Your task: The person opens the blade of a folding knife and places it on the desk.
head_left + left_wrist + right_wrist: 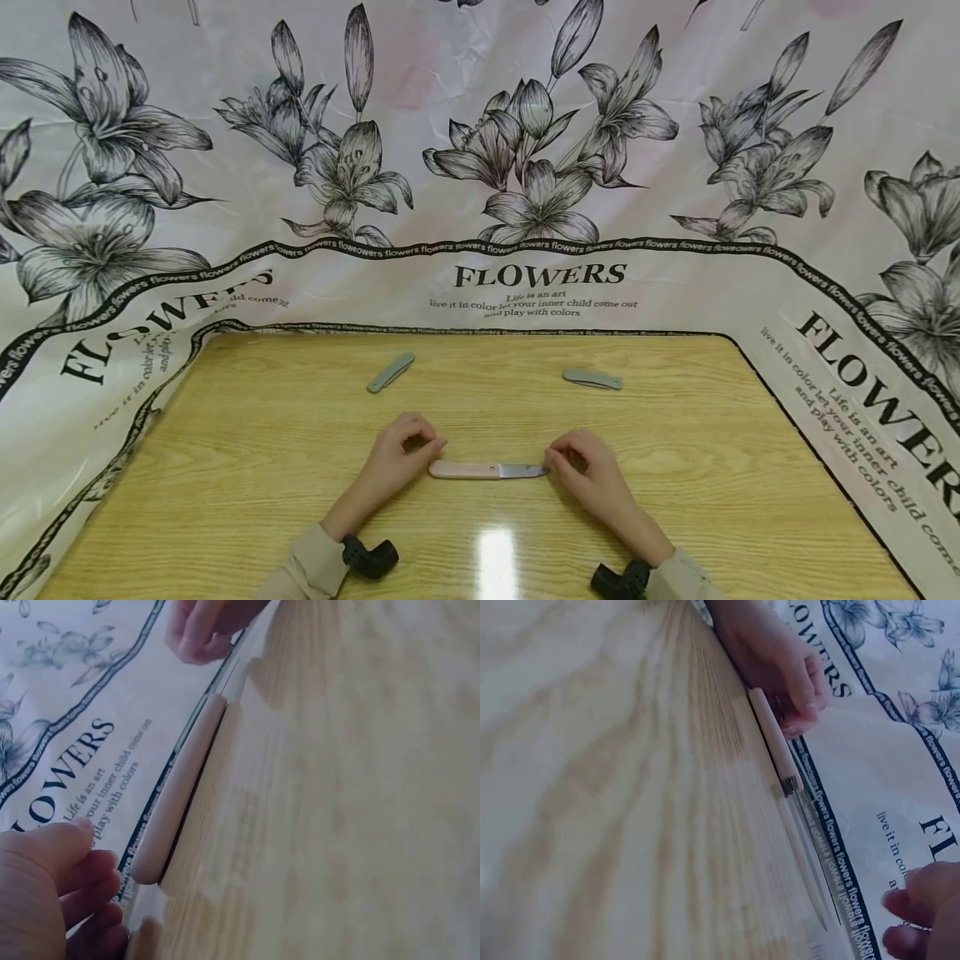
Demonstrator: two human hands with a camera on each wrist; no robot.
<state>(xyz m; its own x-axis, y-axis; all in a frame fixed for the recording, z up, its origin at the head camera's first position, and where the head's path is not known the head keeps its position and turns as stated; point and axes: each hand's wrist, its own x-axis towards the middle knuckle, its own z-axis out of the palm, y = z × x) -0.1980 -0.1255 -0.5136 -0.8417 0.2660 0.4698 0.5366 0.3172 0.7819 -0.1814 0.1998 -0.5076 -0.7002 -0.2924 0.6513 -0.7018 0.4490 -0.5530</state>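
A folding knife with a pale pink handle [465, 471] lies on the wooden table with its blade [522, 471] out, pointing right. My left hand [405, 450] is beside the butt of the handle, fingers loosely bent; the left wrist view shows a gap between the fingertips [90, 862] and the handle [180, 795]. By the blade's tip, my right hand [592, 479] has its thumb and fingers loosely curved. In the right wrist view, the fingers [911, 907] stand apart from the blade [815, 855]. Neither hand holds anything.
Two folded grey-green knives lie farther back, one at left [391, 372] and one at right [592, 379]. A flower-printed cloth [540, 287] borders the table [247, 450] at the back and sides. Black wrist devices [370, 557] sit at both sleeves.
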